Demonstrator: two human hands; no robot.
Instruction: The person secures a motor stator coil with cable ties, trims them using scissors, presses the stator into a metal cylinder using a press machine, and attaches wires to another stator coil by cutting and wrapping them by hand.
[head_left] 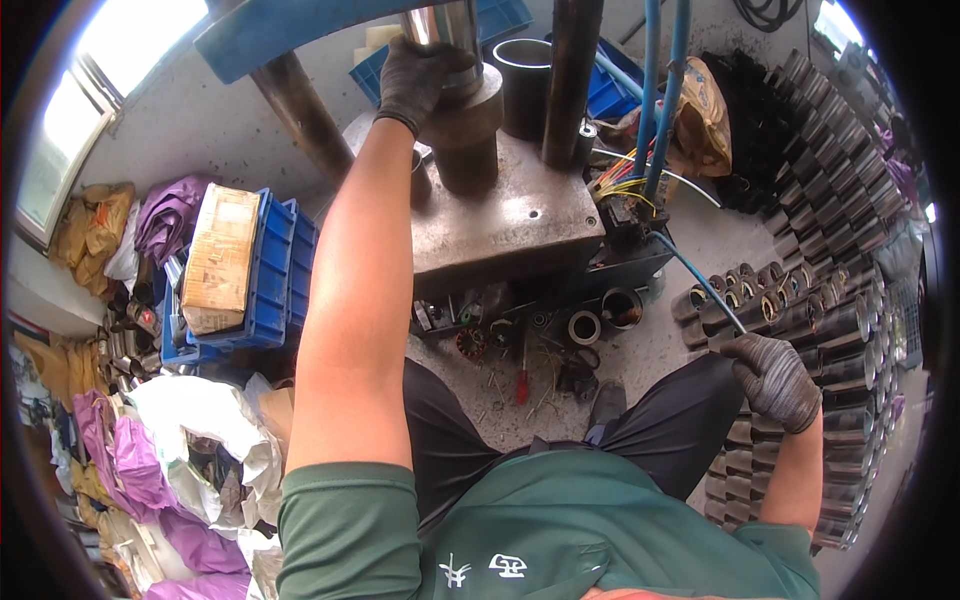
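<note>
My left hand (414,82), in a dark glove, is stretched out to the press, its fingers wrapped against a shiny metal cylinder (447,28). That cylinder stands upright over a thick, dull steel collar (463,118) on the press table (500,225). My right hand (772,380), in a grey knit glove, is closed round the end of a thin lever (697,277). The lever slopes up from it to the side of the press, with blue on its upper part and bare metal near my hand. The far side of the cylinder is hidden.
Many metal tubes (845,350) stand stacked along the right. A cardboard box (222,258) rests on blue crates (275,270) at the left, beside white and purple sacks (150,450). Press columns (573,80), blue hoses (672,90) and loose wires rise by the table. A red-handled screwdriver (521,386) lies below.
</note>
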